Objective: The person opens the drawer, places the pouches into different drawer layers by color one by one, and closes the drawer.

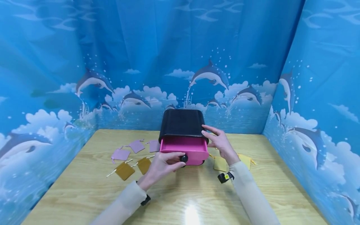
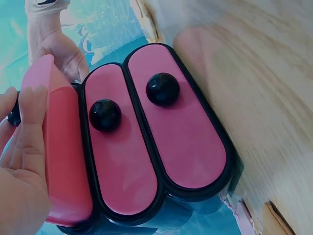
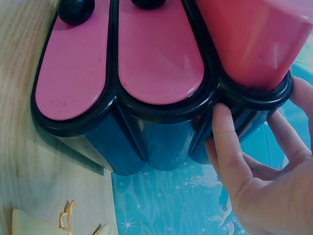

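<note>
A black cabinet with a stack of three pink drawers stands at the middle of the table. Its top drawer is pulled partway out, and the visible part of its inside is bare pink. My left hand pinches that drawer's round black knob between thumb and fingers. With fingers spread, my right hand touches the cabinet's right side near the top. The middle drawer and bottom drawer are closed in the left wrist view.
Purple drawstring pouches and brown pouches lie left of the cabinet. Yellow pouches lie to its right, partly behind my right wrist. A blue dolphin-print curtain surrounds the wooden table at the back and sides.
</note>
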Motion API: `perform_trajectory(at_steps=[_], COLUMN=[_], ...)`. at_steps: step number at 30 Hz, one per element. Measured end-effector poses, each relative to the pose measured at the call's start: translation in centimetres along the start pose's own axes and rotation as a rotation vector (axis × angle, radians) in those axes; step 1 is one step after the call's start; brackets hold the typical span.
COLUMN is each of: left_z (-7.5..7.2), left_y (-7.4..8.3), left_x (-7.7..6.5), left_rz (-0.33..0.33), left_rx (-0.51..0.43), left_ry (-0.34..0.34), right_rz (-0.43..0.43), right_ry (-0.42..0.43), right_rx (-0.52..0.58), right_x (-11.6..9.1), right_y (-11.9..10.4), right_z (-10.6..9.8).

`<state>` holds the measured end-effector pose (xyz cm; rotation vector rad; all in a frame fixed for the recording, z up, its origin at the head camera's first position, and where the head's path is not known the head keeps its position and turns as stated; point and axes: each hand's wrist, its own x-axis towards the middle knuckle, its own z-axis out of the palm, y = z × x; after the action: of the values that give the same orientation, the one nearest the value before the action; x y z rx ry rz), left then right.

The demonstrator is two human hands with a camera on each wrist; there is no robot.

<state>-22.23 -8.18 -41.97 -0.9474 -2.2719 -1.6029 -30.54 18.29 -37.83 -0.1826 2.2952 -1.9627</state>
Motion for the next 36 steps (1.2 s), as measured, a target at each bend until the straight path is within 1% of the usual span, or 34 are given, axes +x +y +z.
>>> perform_trajectory(at_steps=[4,6,8,14,19,29,33,36], left_z=[0.21,0.33,0.46,0.66,0.47,0.07,-0.07,-0.22], left_y=[-0.22,-0.30,-0.38,-0.42,-0.45,-0.46,-0.35,-0.22], left_x=[-0.40,-0.49,-0.58,-0.71,-0.80,-0.58,-0.57,-0.59], left_rz=[0.117,0.162,0.192,0.251,0.275,0.329,0.330,0.325], left_rx=[0.025,0.029,0.033,0.049,0.055,0.109,0.108,0.088], left_ry=[0.018,0.026,0.035,0.048,0.038,0.037,0.037,0.043], right_rz=[0.005,0.006,0.007,0.011,0.008,0.002,-0.006,-0.008], right_ry=[0.004,0.011,0.017,0.015,0.007,0.005,0.001,0.000], right_rx=[0.003,0.000,-0.005,-0.010,-0.010,-0.004,0.001,0.002], right_x=[0.04,0.09,0.08,0.03,-0.05,-0.01,-0.03,-0.05], right_y=[0.03,-0.03,-0.07,-0.15,-0.29,-0.23,-0.20,-0.17], right_z=[0.02,0.04,0.05,0.05,0.09,0.11,0.09,0.07])
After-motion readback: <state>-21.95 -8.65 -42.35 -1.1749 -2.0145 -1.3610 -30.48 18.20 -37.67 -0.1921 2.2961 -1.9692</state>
